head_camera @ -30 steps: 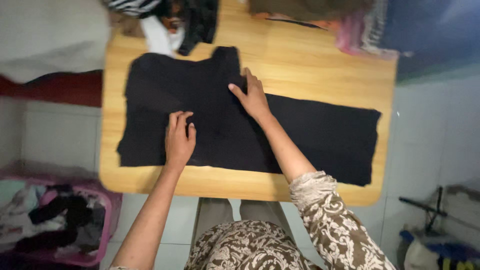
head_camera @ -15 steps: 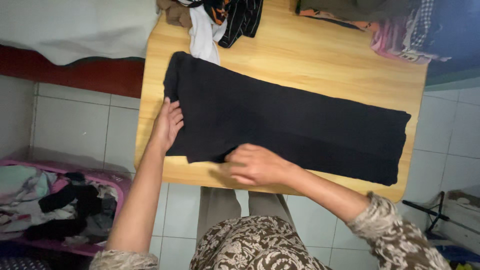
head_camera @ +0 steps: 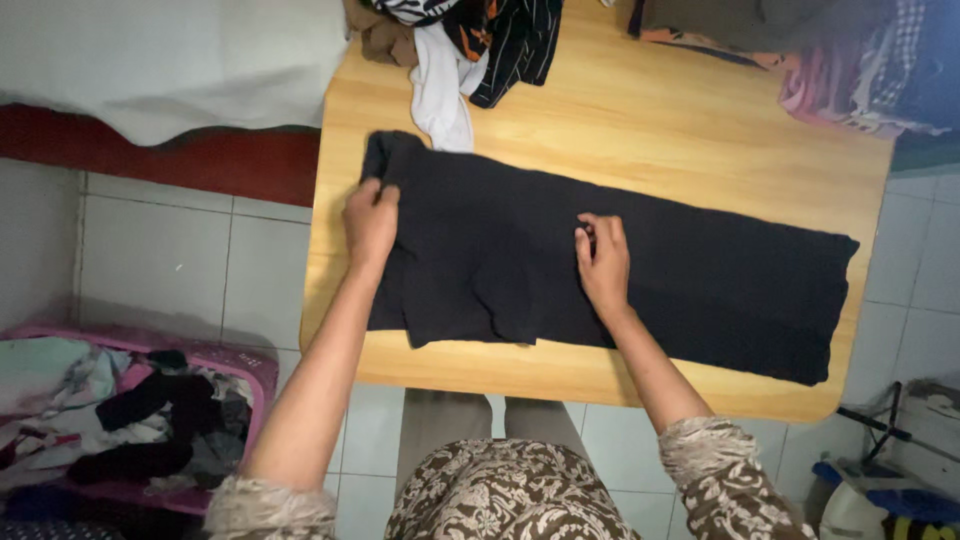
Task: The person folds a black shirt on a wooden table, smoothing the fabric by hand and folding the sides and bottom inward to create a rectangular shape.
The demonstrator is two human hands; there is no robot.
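A long black cloth garment, folded lengthwise into a narrow band, lies flat across the light wooden table, running from the table's left edge to its right edge. Spread this way, its whole length is open to both hands. The left hand sits at the garment's left end, fingers curled and pinched on the cloth's edge, which pins that end in place. The right hand rests palm down near the middle of the garment, fingers bent together and pressing into the fabric, seemingly gathering a small pinch of it; whether cloth is actually caught between them I cannot tell. A heap of mixed clothes, white, striped and dark, lies just beyond the garment at the table's far side, and more folded fabrics sit at the far right corner. Down on the tiled floor, a pink plastic laundry basket holds further clothes.
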